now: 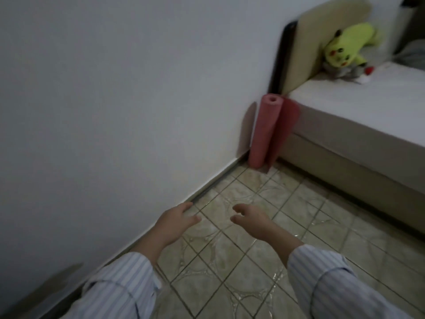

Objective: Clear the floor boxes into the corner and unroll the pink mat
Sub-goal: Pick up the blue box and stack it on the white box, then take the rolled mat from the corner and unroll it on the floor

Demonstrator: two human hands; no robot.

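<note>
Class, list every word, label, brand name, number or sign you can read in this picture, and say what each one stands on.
None: no readable text shows anywhere.
The rolled pink mat, the yellow plush toy, the bed, the wall and the striped sleeves bear no lettering; the picture is also motion-blurred.

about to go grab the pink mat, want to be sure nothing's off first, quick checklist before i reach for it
1. Left hand free: ok, fingers relaxed, holding nothing.
2. Right hand free: ok, loosely curled, empty.
3. Rolled pink foam mat within sight: ok, standing upright in the corner between the white wall and the beige bed.
4. Mat tightly rolled: not ok, its outer flap hangs loose on the bed side.
5. Beige tiled floor clear for unrolling: ok in the stretch shown, no boxes visible.
6. Boxes already in the corner: cannot tell, none in view.
</note>
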